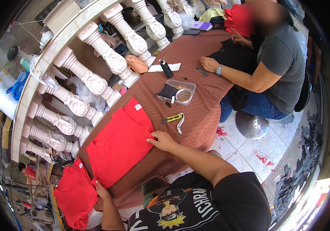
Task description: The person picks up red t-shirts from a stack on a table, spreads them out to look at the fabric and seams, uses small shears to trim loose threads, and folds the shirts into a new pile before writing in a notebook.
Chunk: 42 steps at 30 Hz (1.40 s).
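A red garment [120, 144] lies spread over the brown tablecloth [207, 131], with a small white label at its far corner. My right hand [163, 141] pinches its right edge between thumb and fingers. Down at the near left corner, my left hand [102, 190] grips the same garment's edge. Beside that hand is a heap of red garments [76, 194] with another white label on top. Yellow thread snips [172, 118] with a white strap [180, 125] rest a little beyond my right hand.
Past the snips are a clear plastic box [186, 94], a black thread spool [166, 69] and a white strip [155, 68]. A co-worker [280, 65] sits across at right, hands on black cloth [234, 54]. White balusters [89, 82] border the table's left side. Scraps litter the tiled floor [246, 154].
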Each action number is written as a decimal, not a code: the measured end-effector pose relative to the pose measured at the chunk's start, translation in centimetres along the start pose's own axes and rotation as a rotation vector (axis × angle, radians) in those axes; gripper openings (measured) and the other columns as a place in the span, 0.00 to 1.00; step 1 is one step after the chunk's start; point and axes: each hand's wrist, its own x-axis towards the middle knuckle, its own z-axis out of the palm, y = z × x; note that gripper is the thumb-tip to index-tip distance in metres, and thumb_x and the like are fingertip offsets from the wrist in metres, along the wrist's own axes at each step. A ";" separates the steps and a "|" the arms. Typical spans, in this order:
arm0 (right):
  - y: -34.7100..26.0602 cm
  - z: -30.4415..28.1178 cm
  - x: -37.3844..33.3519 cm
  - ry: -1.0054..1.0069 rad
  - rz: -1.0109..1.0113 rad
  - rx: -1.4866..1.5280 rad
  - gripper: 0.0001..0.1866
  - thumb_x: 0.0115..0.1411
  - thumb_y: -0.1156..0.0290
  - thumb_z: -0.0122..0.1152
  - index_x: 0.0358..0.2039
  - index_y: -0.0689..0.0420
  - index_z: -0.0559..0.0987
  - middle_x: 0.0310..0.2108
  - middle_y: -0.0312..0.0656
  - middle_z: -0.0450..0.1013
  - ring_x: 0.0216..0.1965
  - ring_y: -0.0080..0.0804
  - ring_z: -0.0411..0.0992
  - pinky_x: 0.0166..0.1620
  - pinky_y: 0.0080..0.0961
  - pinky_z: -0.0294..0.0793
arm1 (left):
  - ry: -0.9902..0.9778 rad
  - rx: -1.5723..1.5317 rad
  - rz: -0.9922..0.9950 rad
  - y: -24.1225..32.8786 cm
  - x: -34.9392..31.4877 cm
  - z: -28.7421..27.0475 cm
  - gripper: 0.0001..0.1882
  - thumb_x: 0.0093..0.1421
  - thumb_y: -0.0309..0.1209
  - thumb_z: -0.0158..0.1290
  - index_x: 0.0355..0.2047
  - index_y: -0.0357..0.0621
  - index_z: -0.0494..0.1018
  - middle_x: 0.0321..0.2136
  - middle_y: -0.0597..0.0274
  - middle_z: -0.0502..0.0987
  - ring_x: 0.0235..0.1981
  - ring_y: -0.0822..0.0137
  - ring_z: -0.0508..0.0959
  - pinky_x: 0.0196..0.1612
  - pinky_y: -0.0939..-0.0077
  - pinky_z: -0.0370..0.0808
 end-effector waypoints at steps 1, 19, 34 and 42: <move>0.0 0.0 0.0 -0.002 0.000 -0.003 0.19 0.53 0.58 0.61 0.21 0.62 0.68 0.23 0.50 0.68 0.28 0.49 0.67 0.32 0.38 0.65 | -0.017 -0.022 0.001 -0.1 0.0 0.0 0.32 0.63 0.52 0.41 0.49 0.29 0.68 0.47 0.39 0.72 0.47 0.52 0.73 0.51 0.67 0.66; 0.0 -0.4 -0.1 -0.060 0.060 0.041 0.17 0.54 0.57 0.58 0.29 0.61 0.74 0.31 0.52 0.72 0.37 0.50 0.70 0.41 0.41 0.69 | 0.152 0.583 -0.167 2.6 -2.0 1.0 0.39 0.59 0.60 0.39 0.51 0.32 0.64 0.48 0.40 0.69 0.49 0.40 0.69 0.50 0.49 0.65; 1.1 0.3 -0.3 0.013 0.019 0.112 0.16 0.55 0.59 0.58 0.26 0.61 0.72 0.28 0.49 0.71 0.35 0.48 0.69 0.38 0.40 0.68 | 0.083 0.467 -0.042 0.4 -0.8 1.1 0.36 0.63 0.54 0.35 0.44 0.24 0.68 0.45 0.30 0.69 0.47 0.37 0.68 0.49 0.51 0.66; 0.4 -0.5 -0.2 -0.073 0.080 0.107 0.18 0.54 0.57 0.58 0.30 0.61 0.75 0.33 0.52 0.72 0.39 0.51 0.70 0.42 0.41 0.69 | 0.205 0.514 -0.119 2.2 -1.9 1.0 0.35 0.61 0.54 0.40 0.47 0.27 0.67 0.45 0.32 0.69 0.49 0.39 0.68 0.51 0.54 0.65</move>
